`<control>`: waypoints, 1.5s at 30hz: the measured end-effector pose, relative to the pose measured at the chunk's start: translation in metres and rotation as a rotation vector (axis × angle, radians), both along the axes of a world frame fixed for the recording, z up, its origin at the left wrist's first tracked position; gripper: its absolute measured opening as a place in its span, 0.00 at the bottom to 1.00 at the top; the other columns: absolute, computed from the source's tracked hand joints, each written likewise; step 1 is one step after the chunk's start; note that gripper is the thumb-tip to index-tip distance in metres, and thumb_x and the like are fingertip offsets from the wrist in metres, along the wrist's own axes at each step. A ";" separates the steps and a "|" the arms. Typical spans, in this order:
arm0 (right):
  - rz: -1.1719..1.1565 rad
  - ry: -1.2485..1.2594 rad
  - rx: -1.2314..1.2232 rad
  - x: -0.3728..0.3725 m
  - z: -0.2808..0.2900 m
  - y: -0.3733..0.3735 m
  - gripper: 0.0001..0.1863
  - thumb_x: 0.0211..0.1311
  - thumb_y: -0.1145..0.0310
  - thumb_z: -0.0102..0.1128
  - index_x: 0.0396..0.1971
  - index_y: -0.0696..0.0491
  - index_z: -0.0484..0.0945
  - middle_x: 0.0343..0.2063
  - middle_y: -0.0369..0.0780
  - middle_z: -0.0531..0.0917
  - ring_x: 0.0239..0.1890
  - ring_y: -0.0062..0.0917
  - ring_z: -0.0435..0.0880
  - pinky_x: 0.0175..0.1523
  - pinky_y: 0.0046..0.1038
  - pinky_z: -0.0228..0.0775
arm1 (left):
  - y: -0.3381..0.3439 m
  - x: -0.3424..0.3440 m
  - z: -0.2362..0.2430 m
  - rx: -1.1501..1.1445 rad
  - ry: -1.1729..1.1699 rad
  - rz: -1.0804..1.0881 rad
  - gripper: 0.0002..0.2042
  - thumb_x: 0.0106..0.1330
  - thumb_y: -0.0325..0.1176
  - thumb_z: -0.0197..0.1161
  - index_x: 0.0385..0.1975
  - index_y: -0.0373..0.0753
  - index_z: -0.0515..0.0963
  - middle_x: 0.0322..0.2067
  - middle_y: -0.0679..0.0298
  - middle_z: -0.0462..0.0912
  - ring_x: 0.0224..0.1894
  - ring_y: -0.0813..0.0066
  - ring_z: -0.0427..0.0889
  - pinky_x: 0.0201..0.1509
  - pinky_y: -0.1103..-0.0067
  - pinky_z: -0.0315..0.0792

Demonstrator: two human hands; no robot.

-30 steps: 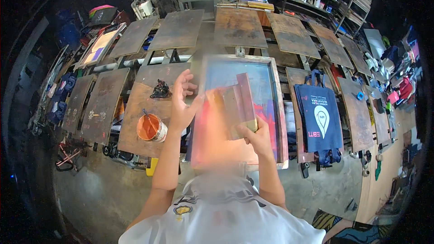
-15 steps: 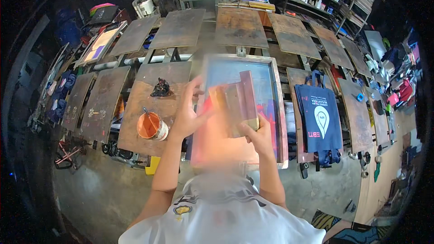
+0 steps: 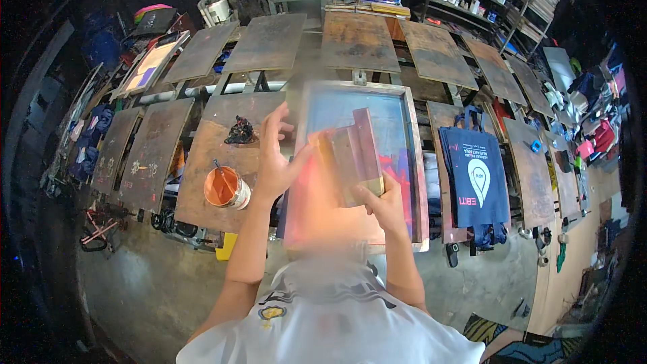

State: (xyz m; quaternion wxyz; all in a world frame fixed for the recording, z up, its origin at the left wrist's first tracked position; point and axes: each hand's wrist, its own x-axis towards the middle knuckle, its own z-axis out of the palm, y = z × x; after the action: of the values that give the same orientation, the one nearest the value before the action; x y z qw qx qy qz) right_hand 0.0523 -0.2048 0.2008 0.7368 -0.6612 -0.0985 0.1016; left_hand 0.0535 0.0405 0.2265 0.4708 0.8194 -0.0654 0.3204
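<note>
My right hand (image 3: 384, 203) grips a screen-printing squeegee (image 3: 366, 143) by its lower end, its long strip tilted up over the screen. Fingers apart and holding nothing, my left hand (image 3: 275, 158) is raised at the screen's left side, its thumb toward the squeegee. Below both hands lies a wooden-framed printing screen (image 3: 418, 168) with blue mesh, and orange and pink ink across its lower part. A smeared patch in the picture's middle hides part of the screen and the squeegee's left side.
Left of the screen, a board (image 3: 195, 209) bears an orange ink tub (image 3: 240, 195) with a stirrer and a crumpled black lump (image 3: 239, 131). Dark blue printed tote bags (image 3: 495, 195) lie on a board to the right. Several more boards (image 3: 266, 40) stand in rows beyond; a shelf (image 3: 465, 10) holds paint pots.
My left hand has shifted slightly left and up, away from the squeegee. The squeegee in my right hand has dipped a little. The screen and tub stay put.
</note>
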 end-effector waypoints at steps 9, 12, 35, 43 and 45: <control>-0.054 0.005 0.033 0.001 0.005 0.002 0.14 0.54 0.72 0.69 0.40 0.59 0.79 0.24 0.33 0.80 0.17 0.11 0.70 0.18 0.16 0.59 | 0.000 -0.010 0.001 0.000 0.002 -0.116 0.44 0.53 0.37 0.75 0.70 0.41 0.56 0.61 0.58 0.68 0.52 0.69 0.74 0.57 0.72 0.67; -0.053 0.020 0.035 0.001 0.002 0.002 0.14 0.54 0.72 0.68 0.40 0.59 0.78 0.24 0.33 0.80 0.17 0.11 0.71 0.18 0.16 0.59 | -0.002 -0.010 0.003 0.038 0.013 -0.113 0.46 0.52 0.38 0.76 0.70 0.40 0.56 0.61 0.58 0.67 0.52 0.69 0.74 0.58 0.71 0.67; 0.022 0.013 -0.022 -0.004 -0.012 0.002 0.20 0.54 0.65 0.73 0.44 0.59 0.79 0.27 0.34 0.83 0.20 0.11 0.75 0.19 0.16 0.63 | 0.006 0.004 -0.005 0.004 -0.074 0.068 0.42 0.57 0.36 0.73 0.70 0.39 0.55 0.60 0.59 0.67 0.48 0.72 0.74 0.52 0.75 0.68; -0.029 0.064 -0.002 -0.004 -0.013 0.003 0.16 0.54 0.69 0.69 0.40 0.59 0.79 0.23 0.33 0.80 0.17 0.12 0.71 0.18 0.17 0.60 | 0.002 -0.007 0.004 0.063 0.017 -0.078 0.47 0.52 0.39 0.77 0.71 0.40 0.54 0.60 0.58 0.66 0.52 0.69 0.72 0.56 0.73 0.68; -0.032 0.073 0.014 -0.003 -0.013 0.003 0.15 0.53 0.69 0.69 0.39 0.59 0.78 0.23 0.34 0.79 0.16 0.12 0.71 0.18 0.17 0.60 | 0.001 -0.008 0.004 0.090 0.013 -0.071 0.48 0.51 0.39 0.77 0.71 0.41 0.54 0.61 0.58 0.66 0.52 0.68 0.72 0.56 0.72 0.68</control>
State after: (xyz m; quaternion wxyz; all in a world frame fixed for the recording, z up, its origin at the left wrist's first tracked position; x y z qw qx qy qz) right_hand 0.0490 -0.2015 0.1882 0.7461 -0.6533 -0.0618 0.1129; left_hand 0.0454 0.0411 0.2303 0.4449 0.8391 -0.1055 0.2948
